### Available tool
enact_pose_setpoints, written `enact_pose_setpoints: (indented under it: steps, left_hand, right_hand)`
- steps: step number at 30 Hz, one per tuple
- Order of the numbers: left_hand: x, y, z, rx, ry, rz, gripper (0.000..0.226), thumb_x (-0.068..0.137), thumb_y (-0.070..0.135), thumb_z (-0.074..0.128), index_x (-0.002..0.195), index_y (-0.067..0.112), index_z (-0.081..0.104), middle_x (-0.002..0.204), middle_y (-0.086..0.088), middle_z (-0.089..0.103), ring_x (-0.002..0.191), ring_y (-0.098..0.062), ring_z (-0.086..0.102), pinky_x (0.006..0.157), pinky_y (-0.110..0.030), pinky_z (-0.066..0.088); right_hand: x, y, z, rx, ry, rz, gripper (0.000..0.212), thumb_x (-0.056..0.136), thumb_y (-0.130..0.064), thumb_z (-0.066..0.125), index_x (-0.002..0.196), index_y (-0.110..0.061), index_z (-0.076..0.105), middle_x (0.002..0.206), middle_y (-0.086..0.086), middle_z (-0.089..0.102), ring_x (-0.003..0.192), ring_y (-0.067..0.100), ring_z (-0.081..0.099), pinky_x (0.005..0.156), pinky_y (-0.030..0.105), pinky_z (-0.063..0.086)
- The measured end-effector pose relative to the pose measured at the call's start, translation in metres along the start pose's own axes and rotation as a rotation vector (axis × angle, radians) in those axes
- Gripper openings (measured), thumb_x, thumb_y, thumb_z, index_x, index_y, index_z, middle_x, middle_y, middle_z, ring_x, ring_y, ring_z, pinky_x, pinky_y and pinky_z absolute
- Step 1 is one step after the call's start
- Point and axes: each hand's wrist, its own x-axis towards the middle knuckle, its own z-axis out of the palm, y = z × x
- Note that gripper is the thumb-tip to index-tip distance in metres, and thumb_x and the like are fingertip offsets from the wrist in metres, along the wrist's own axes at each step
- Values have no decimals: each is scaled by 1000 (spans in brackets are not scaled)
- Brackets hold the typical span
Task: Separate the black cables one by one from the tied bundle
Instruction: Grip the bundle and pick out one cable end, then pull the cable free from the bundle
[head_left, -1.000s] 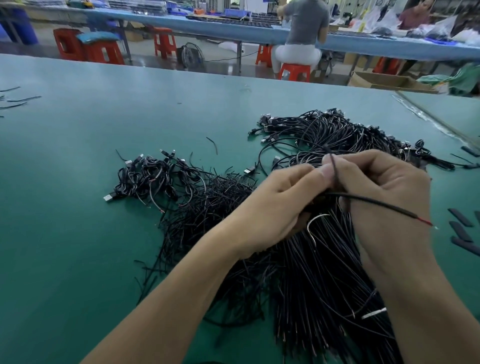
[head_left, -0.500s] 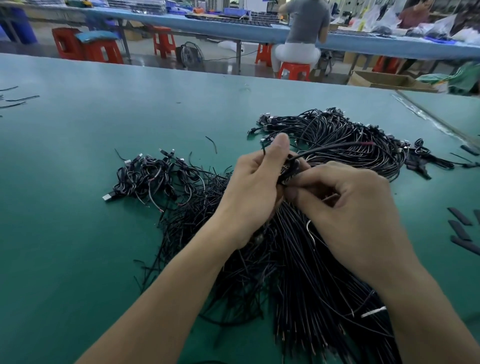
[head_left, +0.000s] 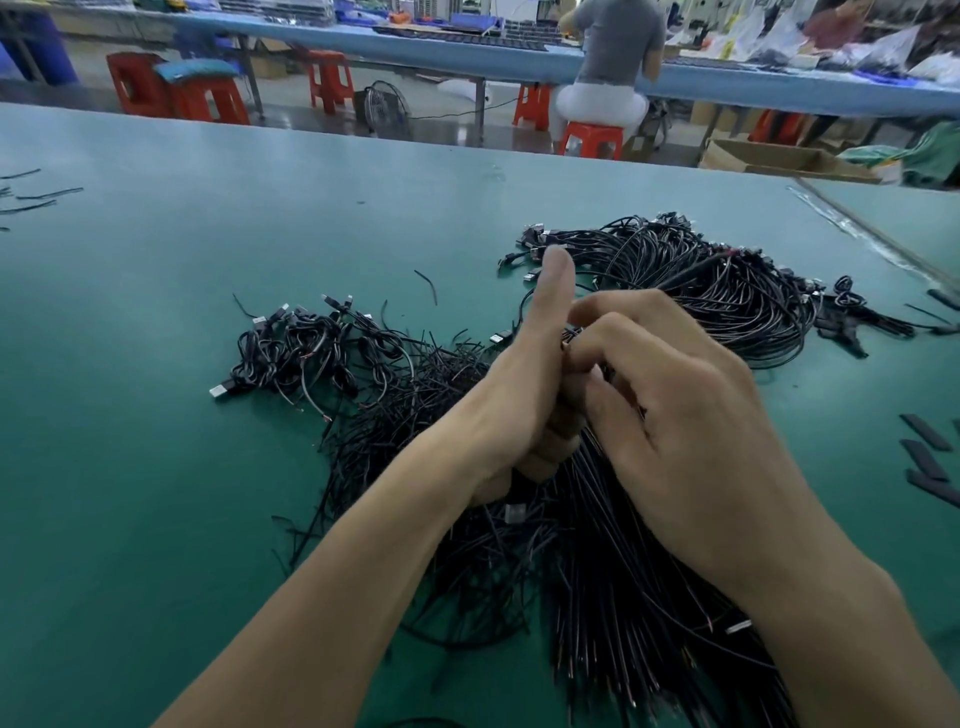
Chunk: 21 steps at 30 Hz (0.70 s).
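Gripping the tied bundle (head_left: 623, 597) in our left hand (head_left: 519, 395), we are wrapping all four fingers tight round its upper end and sticking the thumb (head_left: 557, 291) straight up toward 12 o'clock. Our right hand (head_left: 670, 395) is pressing in just beside it at 3 o'clock, its fingers curled over the head of the bundle and pinching a single cable (head_left: 696, 270). That cable is running out from behind the right forefinger toward 1 o'clock, and its reddish tip is showing over the far heap (head_left: 737, 301). Exactly where the fingertips are closing on it we cannot tell, since the knuckles are hiding the pinch.

From our hands the bundle is fanning down toward 5 o'clock, its many cut ends lying on the green table (head_left: 156, 467) and passing under our right forearm. A loose tangle (head_left: 311, 353) of black cables with silver plugs is lying at 9 o'clock of our hands, touching the bundle's splayed strands. The far heap is sitting at 1 o'clock, coiled and dense. Near the table's edge at 3 o'clock, a few short black strips (head_left: 924, 431) are lying well apart from the cables.

Beyond the table at 12 o'clock, a seated person (head_left: 618, 52) is facing a blue bench (head_left: 467, 47) from a red stool (head_left: 592, 137).
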Motion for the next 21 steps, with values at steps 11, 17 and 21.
enact_pose_setpoints:
  steps: [11,17,21]
  left_hand:
    - [-6,-1,-7,278,-362,146,27,62,29,85,66,22,59,56,9,46,47,-7,41,45,-18,30]
    - [5,-10,3,737,-3,108,26,78,19,80,72,12,56,64,2,49,60,-16,44,55,-32,39]
    - [10,-12,5,903,74,110,32,86,25,71,67,23,45,66,4,48,61,-14,44,56,-27,36]
  right_hand:
    - [3,17,-13,390,-35,135,8,76,-21,79,80,-28,76,81,-10,74,57,15,65,57,25,52]
    - [0,19,-8,46,-7,94,15,77,-17,81,80,-30,77,74,-14,67,64,5,60,65,31,51]
    - [-1,17,-7,-43,1,55,12,81,-16,77,83,-28,73,76,-12,67,72,14,63,67,40,52]
